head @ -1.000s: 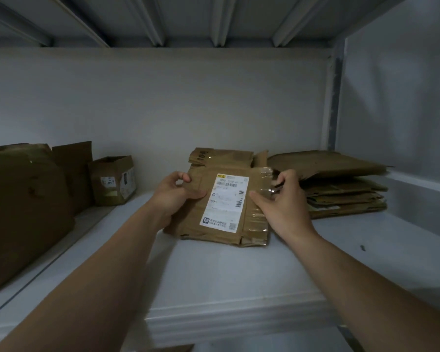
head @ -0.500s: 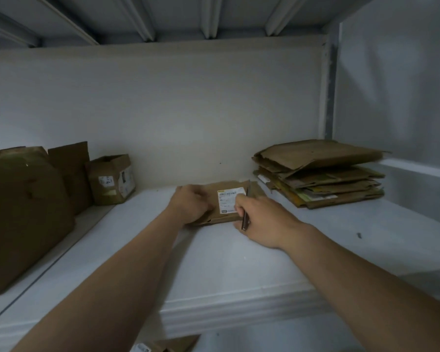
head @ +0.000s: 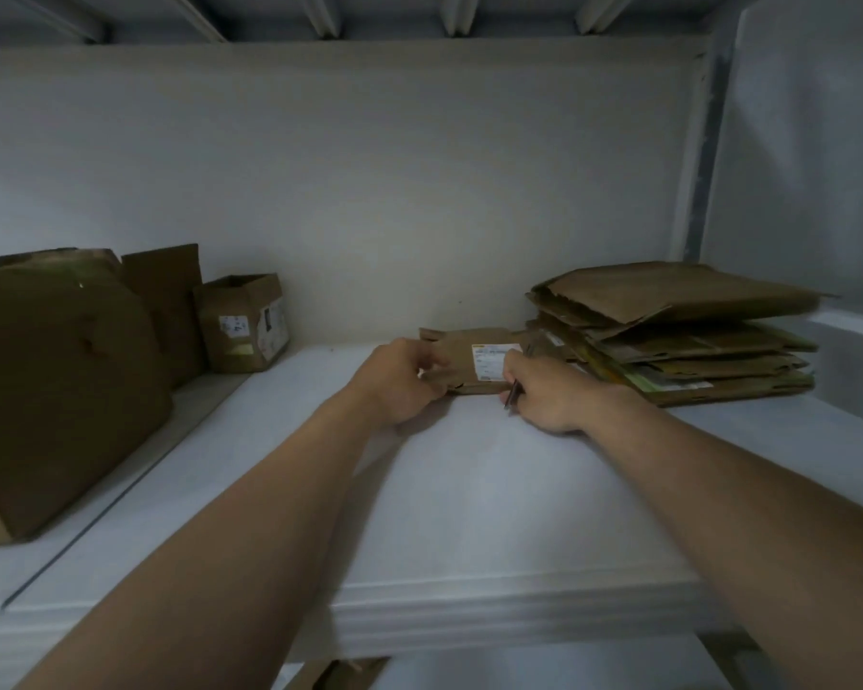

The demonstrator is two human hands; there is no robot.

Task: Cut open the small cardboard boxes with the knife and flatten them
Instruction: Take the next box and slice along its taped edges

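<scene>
One box (head: 469, 365) lies between left hand (head: 398, 385) and right hand (head: 551, 396) holding knife (head: 513, 394)

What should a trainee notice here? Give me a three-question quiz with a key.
1. True or false: the flat box lies on top of the stack.
2. Which hand holds the knife? A left, B right, C neither.
3. Fill in: the upright box stands on the shelf's ____ side.
Key: 1 false, it lies on the shelf beside the stack; 2 B, the right hand; 3 left.
</scene>
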